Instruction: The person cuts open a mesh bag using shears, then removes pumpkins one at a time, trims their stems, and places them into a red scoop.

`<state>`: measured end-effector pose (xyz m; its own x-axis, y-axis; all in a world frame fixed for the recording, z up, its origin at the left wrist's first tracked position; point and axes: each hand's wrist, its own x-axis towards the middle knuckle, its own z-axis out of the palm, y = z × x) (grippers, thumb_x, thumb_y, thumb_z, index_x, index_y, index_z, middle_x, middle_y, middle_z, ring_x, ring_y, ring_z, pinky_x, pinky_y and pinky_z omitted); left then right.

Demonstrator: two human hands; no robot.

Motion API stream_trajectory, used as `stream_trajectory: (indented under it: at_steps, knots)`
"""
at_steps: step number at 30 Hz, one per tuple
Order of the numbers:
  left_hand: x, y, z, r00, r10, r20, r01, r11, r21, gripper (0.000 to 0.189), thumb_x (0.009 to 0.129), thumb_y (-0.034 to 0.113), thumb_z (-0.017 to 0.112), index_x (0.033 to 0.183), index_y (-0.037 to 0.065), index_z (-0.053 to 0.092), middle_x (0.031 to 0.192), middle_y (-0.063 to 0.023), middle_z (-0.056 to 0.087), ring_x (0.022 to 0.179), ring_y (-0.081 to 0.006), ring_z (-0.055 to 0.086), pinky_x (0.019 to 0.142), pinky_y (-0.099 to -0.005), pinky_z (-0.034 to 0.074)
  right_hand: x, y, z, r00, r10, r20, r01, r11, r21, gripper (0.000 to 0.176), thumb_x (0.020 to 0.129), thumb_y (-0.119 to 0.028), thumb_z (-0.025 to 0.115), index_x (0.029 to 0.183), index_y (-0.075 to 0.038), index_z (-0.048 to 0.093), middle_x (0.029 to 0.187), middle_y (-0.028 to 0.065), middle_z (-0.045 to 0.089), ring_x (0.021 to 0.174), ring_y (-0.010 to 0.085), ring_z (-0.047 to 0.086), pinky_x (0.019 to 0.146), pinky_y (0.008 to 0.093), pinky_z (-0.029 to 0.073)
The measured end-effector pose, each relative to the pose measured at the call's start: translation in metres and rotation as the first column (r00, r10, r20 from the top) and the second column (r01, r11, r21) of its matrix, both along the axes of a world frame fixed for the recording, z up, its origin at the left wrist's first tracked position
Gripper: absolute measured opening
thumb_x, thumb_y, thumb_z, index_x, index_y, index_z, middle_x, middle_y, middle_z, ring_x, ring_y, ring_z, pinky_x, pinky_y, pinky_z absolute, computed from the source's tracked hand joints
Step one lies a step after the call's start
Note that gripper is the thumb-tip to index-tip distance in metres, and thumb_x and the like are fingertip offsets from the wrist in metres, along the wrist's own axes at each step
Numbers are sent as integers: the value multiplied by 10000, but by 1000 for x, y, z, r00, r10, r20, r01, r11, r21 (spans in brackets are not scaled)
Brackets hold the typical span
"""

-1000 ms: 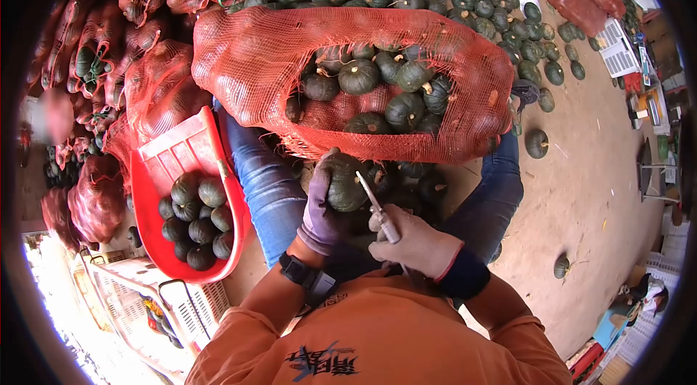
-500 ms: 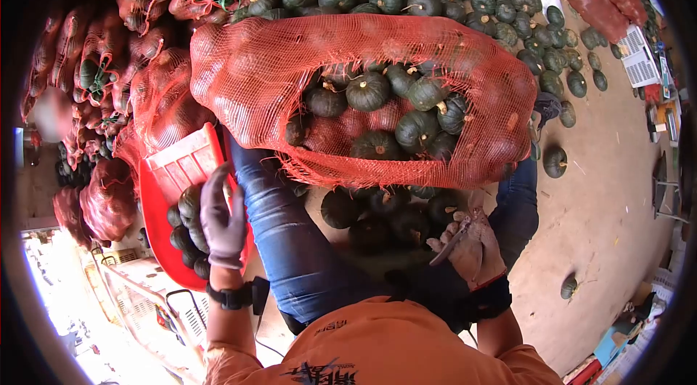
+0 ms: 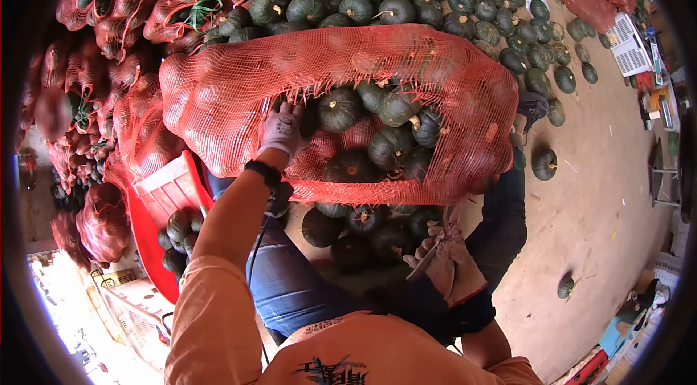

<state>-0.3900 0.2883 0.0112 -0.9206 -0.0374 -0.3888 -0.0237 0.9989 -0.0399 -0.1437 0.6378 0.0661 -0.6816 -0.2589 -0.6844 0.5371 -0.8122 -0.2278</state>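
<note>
A gloved left hand (image 3: 282, 131) is laid at the mouth of a red net sack (image 3: 218, 94) filled with dark green squashes.

At 8 o'clock a red tub (image 3: 163, 192) holding a few squashes is seen beside a blue-jeaned leg (image 3: 290, 283). The left hand is stretched toward 12 o'clock, its fingers (image 3: 290, 110) extended side by side on the sack's open edge; whether net is pinched cannot be told. The sack is spread across the middle, above the knees, and the squashes inside (image 3: 340, 109) are exposed at 3 o'clock of the hand. A heap of squashes (image 3: 363, 219) is seen under the sack at 6 o'clock. The gloved right hand (image 3: 449, 265) is held at 5 o'clock, fingers half curled; what is gripped cannot be told. A loose squash (image 3: 544, 163) is seen on the ground at 3 o'clock.
</note>
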Motion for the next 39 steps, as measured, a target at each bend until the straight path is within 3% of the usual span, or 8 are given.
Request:
stream_trajectory:
  at_steps: [5,7,12,16,23,32,35,39]
  knots:
    - [110,-45,-4,951,167,260,-251,-73,965,832,769,512,793,1401,48,514,1321,-209,619,1185,-406,624,928,-444,572,1,-10,19,999,31,-34,-26,993,118,479,814,-73,680,1263,-108,515,998,58,557,950,220,560,1022,536,451]
    - [151,-11,45,738,-400,543,-546,-827,132,872,853,663,654,1440,39,493,1355,-218,605,1223,-432,605,948,-504,569,2,-14,25,987,151,-60,-127,949,288,477,811,-40,652,1264,-102,516,984,44,558,935,209,573,1007,502,477]
    - [230,40,75,792,-317,522,-301,-946,-118,876,926,713,528,1551,121,369,1560,-170,430,1420,-396,434,1110,-612,417,13,-36,31,673,739,26,-370,307,877,443,868,-76,627,1298,-50,524,993,65,593,877,242,631,885,435,548]
    - [247,51,54,746,-46,664,-243,-948,207,822,941,710,510,1472,83,479,1424,-170,568,1308,-351,559,1067,-516,502,15,-83,70,418,906,69,361,-235,902,443,841,-196,725,1236,-71,567,931,144,644,873,341,660,794,474,548]
    - [247,49,68,800,-83,594,-327,-891,316,742,973,652,498,1412,54,531,1367,-158,611,1254,-304,603,1107,-467,460,19,-98,75,362,882,302,453,-449,770,421,860,-240,718,1224,-83,579,952,113,663,892,319,675,775,465,554]
    - [248,64,64,770,11,638,-277,-895,350,650,1004,578,490,1399,63,532,1327,-149,615,1216,-293,605,1091,-469,460,14,-108,76,294,906,305,-16,-315,949,349,880,-178,671,1177,-40,552,799,123,645,735,324,679,679,466,574]
    - [254,47,76,835,308,456,-132,-693,709,605,997,529,533,1416,94,519,1321,-136,614,1212,-294,609,1079,-467,475,5,-99,81,661,720,-213,-698,693,179,343,881,-167,676,1178,-51,550,774,71,647,666,249,660,634,470,579]
    - [260,-28,71,762,385,520,-48,-768,639,592,992,506,544,1422,101,517,1319,-114,616,1199,-295,616,1040,-457,515,-12,-76,65,950,215,-225,-258,948,-186,409,921,-390,693,1184,-108,557,899,49,629,856,245,647,958,573,484]
